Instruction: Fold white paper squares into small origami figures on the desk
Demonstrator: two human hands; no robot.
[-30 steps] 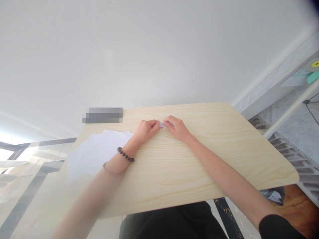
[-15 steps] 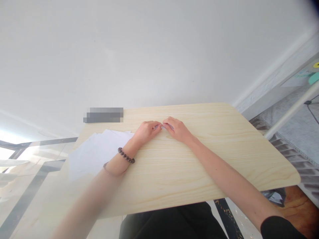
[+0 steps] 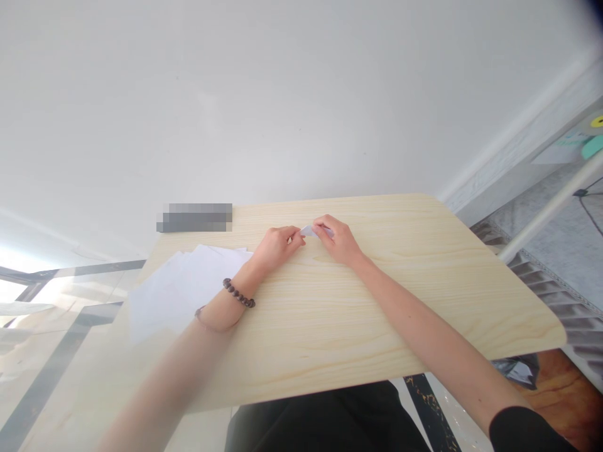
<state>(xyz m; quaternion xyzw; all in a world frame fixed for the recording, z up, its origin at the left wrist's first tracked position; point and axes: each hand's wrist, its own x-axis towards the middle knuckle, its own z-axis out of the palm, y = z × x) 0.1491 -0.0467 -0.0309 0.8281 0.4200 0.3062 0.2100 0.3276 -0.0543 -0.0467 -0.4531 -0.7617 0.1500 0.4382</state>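
Note:
Over the far middle of the table, a small piece of folded white paper (image 3: 308,231) spans the gap between my two hands. My left hand (image 3: 281,245) pinches its left end between thumb and fingers. My right hand (image 3: 338,238) is closed on the right part, thumb in front and fingers behind. My fingers cover much of the paper, so its full shape is hidden. Loose white sheets (image 3: 188,282) lie overlapping beside my left forearm, partly beneath it. A dark bead bracelet (image 3: 239,294) circles my left wrist.
The light wooden table (image 3: 424,295) backs onto a pale wall (image 3: 301,113). A pixelated grey block (image 3: 195,218) covers something at the table's far left corner. A white pole (image 3: 551,210) slants beyond the right edge, with a dark bag (image 3: 522,370) on the floor below.
My right hand has shifted slightly right and away from my left hand. More of the white paper now shows between them. My left hand has barely moved.

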